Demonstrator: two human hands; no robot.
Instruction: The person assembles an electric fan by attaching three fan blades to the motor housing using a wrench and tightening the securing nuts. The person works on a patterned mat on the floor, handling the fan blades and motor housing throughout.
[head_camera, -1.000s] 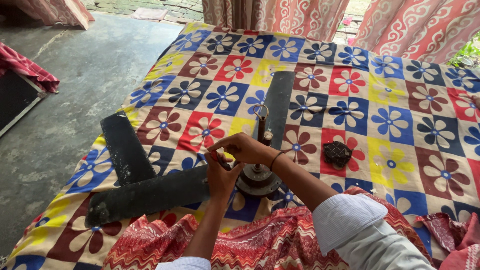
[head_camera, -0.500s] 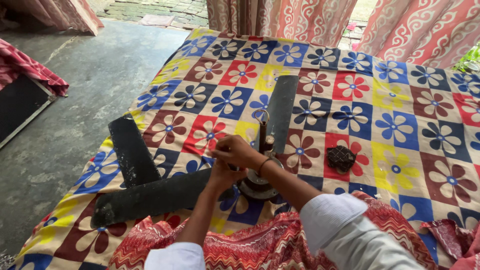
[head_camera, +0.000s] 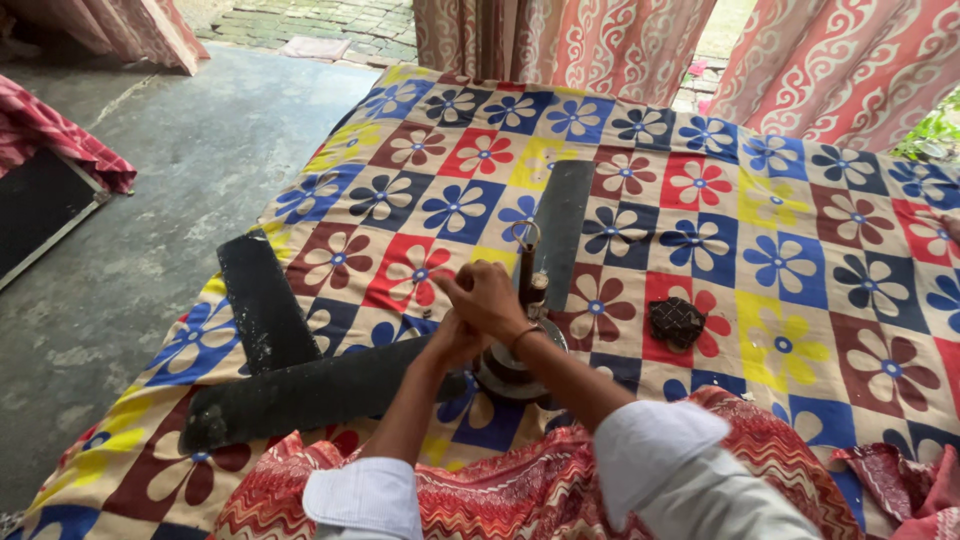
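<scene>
Both hands meet at the near-left side of the ceiling fan motor hub (head_camera: 515, 368). The right hand (head_camera: 487, 297) lies on top, fingers curled in a closed grip just where the nearest blade joins the hub; the left hand (head_camera: 455, 342) sits under it, fingers folded too. What either one pinches is hidden by the hands themselves, so I cannot tell whether a tool or a fastener is in there. A thin band circles the right wrist, and both forearms come out of two white rolled sleeves.

The hub is a round dark metal disc lying flat on the bed, with one downrod (head_camera: 524, 268) standing upright from its middle and ending in a small ring at the top. Three black blades (head_camera: 300, 395) spread from it: one long one running left toward the bed's near corner, one angled up and left, one pointing away behind the rod. All three lie flat on the patchwork bedspread (head_camera: 800, 250), which is chequered in red, blue, yellow and brown squares with flower prints.

One small dark lump (head_camera: 677, 322), perhaps a patterned cap, rests on the spread to the right of the hub, apart from it. A red zigzag cloth (head_camera: 540, 490) covers the near edge.
</scene>
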